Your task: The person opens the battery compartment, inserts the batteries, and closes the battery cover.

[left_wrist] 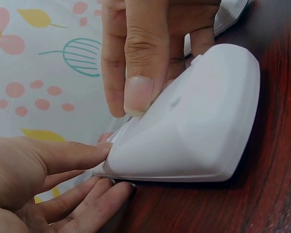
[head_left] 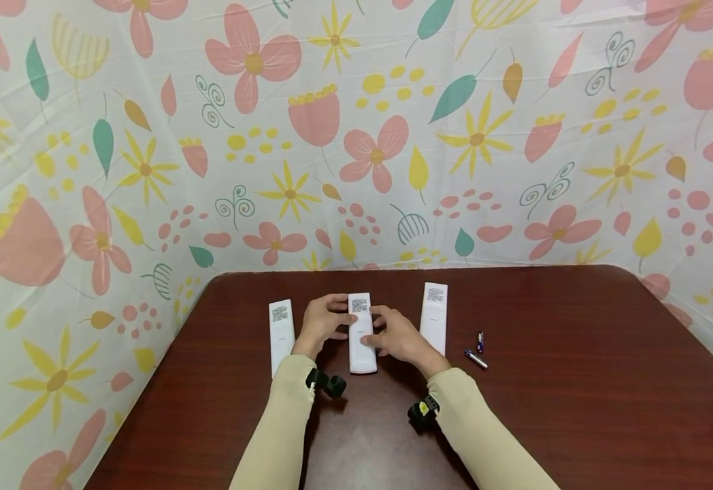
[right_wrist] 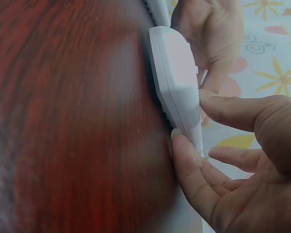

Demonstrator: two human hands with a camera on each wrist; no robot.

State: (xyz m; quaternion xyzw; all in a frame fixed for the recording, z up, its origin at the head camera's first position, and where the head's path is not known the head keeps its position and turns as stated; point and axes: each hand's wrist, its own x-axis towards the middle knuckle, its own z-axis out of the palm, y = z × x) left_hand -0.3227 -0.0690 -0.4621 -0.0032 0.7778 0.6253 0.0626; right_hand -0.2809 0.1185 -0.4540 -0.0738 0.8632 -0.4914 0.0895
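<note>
A white remote control (head_left: 362,354) lies between my two hands, its back with a printed label facing up. My left hand (head_left: 322,322) grips its left edge, thumb on the back and fingers along the side. From the other side my right hand (head_left: 401,335) holds it, thumb lower on the back and fingers at the right edge. In the left wrist view the rounded end of the remote control (left_wrist: 198,121) is close, near the dark table. The right wrist view shows my right fingers at the side of the remote control (right_wrist: 177,68).
A second white remote (head_left: 281,333) lies left of my left hand, and a third (head_left: 435,316) lies beyond my right wrist. Two batteries (head_left: 475,358) are on the brown table (head_left: 577,381), to the right. Flower-patterned cloth (head_left: 375,150) hangs behind the table.
</note>
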